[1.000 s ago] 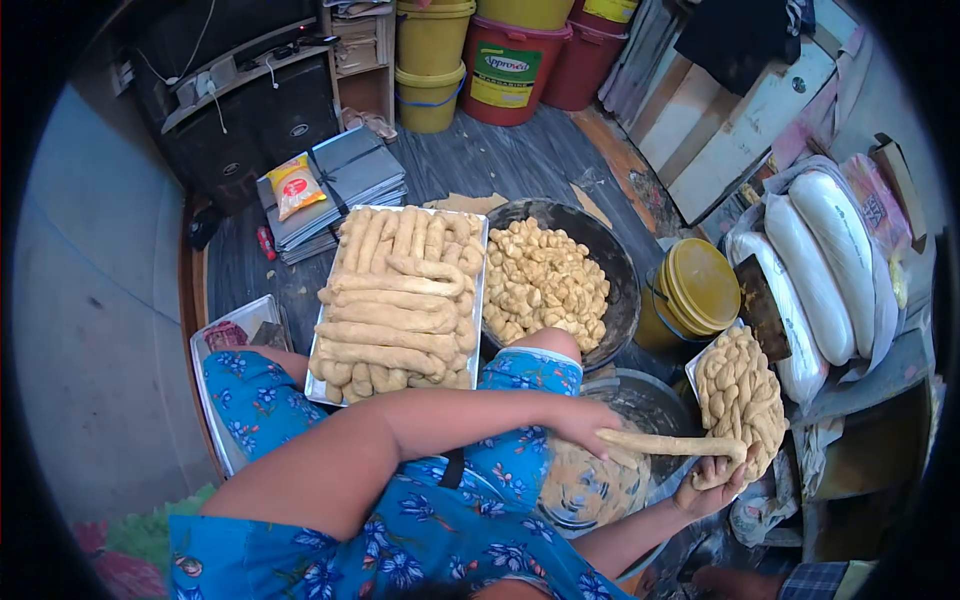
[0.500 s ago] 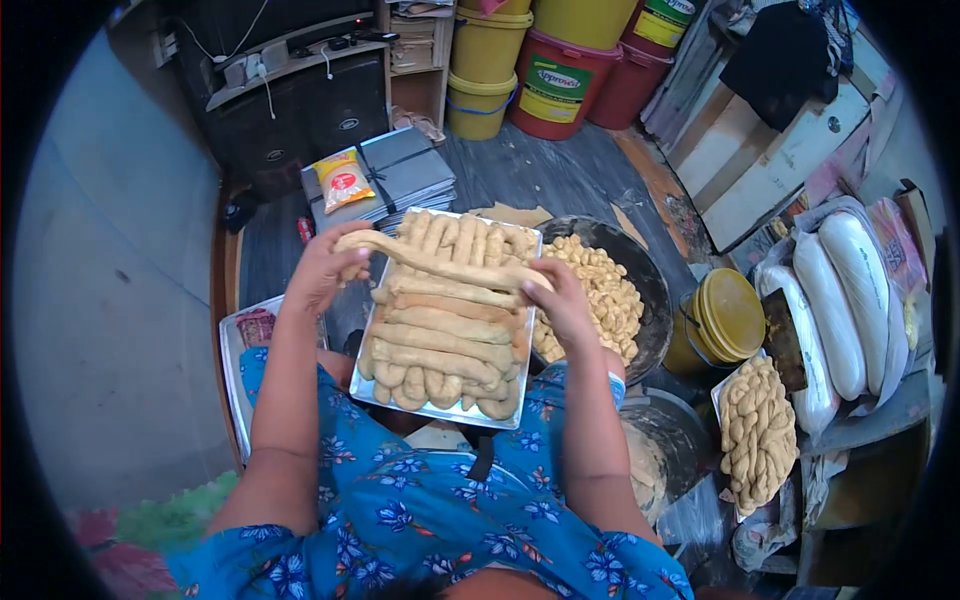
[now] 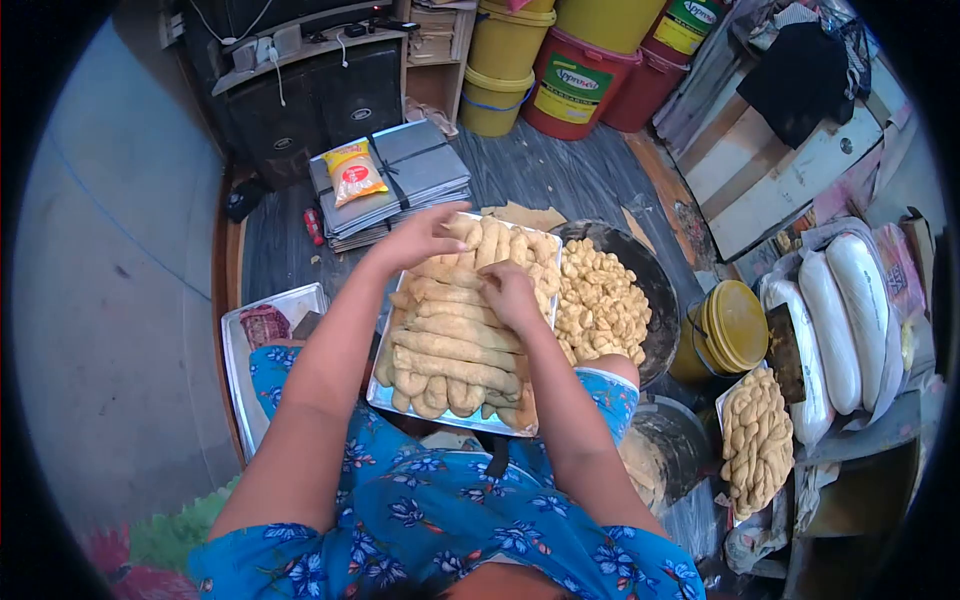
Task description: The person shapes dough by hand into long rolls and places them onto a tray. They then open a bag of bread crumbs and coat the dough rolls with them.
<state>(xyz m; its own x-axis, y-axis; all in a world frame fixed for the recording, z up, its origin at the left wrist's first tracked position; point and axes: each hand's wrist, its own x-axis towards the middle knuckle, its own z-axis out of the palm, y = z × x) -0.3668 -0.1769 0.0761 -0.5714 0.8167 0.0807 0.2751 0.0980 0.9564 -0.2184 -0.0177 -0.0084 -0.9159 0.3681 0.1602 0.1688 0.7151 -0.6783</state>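
Long dough strips [image 3: 465, 330] lie crosswise on a metal tray [image 3: 380, 398] on my lap. Other strips [image 3: 488, 240] run lengthwise at its far end. Over the far left part of the tray, my left hand [image 3: 425, 240] is open, fingers stretched over the dough and thumb apart. My right hand [image 3: 510, 292] rests at the tray's middle, its fingers curled and closed on a dough strip; their tips are partly hidden.
A black basin [image 3: 660, 290] of small dough pieces stands right of the tray. Beyond it are a yellow bucket [image 3: 735, 325] and a tray of braided dough [image 3: 755, 440]. Stacked trays [image 3: 430, 160] bear a yellow packet [image 3: 352, 172]. Tubs [image 3: 578, 85] stand at the back.
The strip that was stretched between both hands above the tray is now down on the dough. Both hands have come closer together, and my left hand has let go.
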